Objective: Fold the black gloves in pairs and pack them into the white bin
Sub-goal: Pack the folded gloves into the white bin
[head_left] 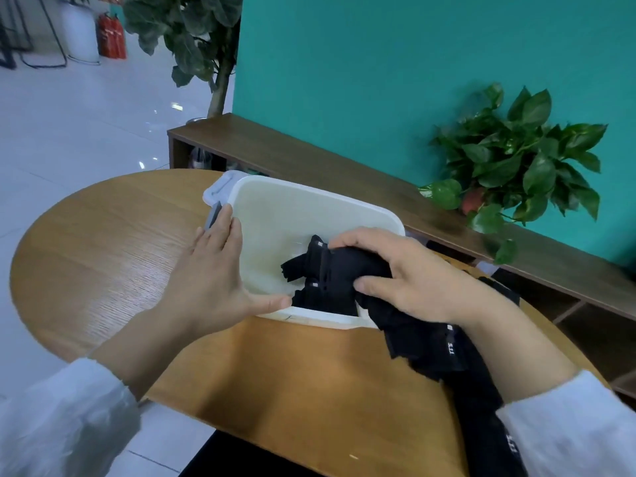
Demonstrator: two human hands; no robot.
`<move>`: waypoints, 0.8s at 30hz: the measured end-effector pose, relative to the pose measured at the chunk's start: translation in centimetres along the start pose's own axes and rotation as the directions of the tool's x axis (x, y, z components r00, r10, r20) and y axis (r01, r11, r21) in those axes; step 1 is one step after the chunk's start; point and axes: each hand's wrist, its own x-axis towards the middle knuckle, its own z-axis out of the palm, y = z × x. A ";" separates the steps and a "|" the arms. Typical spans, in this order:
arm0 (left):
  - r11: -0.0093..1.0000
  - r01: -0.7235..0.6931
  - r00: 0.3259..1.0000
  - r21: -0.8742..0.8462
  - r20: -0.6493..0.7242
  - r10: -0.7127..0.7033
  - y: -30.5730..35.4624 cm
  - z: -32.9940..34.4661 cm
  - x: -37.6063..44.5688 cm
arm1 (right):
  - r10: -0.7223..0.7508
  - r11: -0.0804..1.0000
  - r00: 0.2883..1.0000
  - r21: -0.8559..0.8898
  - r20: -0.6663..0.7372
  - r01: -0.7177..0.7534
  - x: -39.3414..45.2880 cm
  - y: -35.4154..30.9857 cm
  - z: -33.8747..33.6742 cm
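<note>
Right hand [409, 280] grips folded black gloves [339, 270] inside white bin [320, 197]; flat left hand [210, 277] steadies its side

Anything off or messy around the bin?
Mostly tidy. One oddity: loose gloves sprawl unfolded on the table by the bin's near right corner, under the right hand, which grips a folded pair over the bin.
</note>
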 end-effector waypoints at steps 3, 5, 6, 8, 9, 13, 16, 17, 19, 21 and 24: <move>1.000 -0.004 1.000 -0.028 0.003 0.004 -0.1 -0.2 0.3 | 0.001 0.981 0.999 -0.191 0.052 0.009 4.4 2.1 0.2; 0.999 -0.013 1.000 -0.042 0.008 0.013 -0.4 -0.2 0.6 | 0.023 0.958 0.992 -0.288 0.122 0.013 6.3 3.9 1.3; 0.999 -0.017 1.000 -0.050 0.010 0.017 -0.5 -0.1 0.8 | 0.034 0.945 0.987 -0.326 0.157 0.019 7.0 4.8 1.9; 0.998 -0.024 0.999 -0.062 0.020 0.025 -0.8 -0.1 1.0 | 0.047 0.919 0.975 -0.391 0.215 0.042 7.9 6.3 3.1; 0.997 -0.025 0.999 -0.067 0.022 0.026 -0.9 0.0 1.2 | 0.044 0.909 0.972 -0.413 0.232 0.057 8.2 6.9 3.6; 0.996 -0.035 0.999 -0.086 0.007 0.036 -1.1 0.0 1.5 | 0.011 0.888 0.952 -0.441 0.305 0.132 9.2 8.5 5.4; 0.998 -0.036 0.999 -0.047 0.018 0.037 -1.1 -0.1 1.6 | 0.000 0.897 0.938 -0.414 0.348 0.153 9.3 9.0 6.3; 0.998 -0.036 0.999 -0.046 0.015 0.037 -1.1 -0.1 1.7 | 0.001 0.899 0.934 -0.410 0.357 0.156 9.3 9.1 6.4; 0.998 -0.032 0.999 -0.062 0.018 0.033 -1.0 -0.1 1.7 | 0.006 0.897 0.929 -0.413 0.371 0.159 9.3 9.3 6.7; 0.997 -0.038 0.999 -0.065 0.027 0.040 -0.9 -0.1 1.6 | 0.011 0.885 0.923 -0.434 0.386 0.171 9.3 9.5 7.1; 0.998 -0.035 0.998 -0.057 0.044 0.038 -0.7 -0.4 1.7 | 0.020 0.879 0.926 -0.447 0.378 0.163 9.0 9.6 7.3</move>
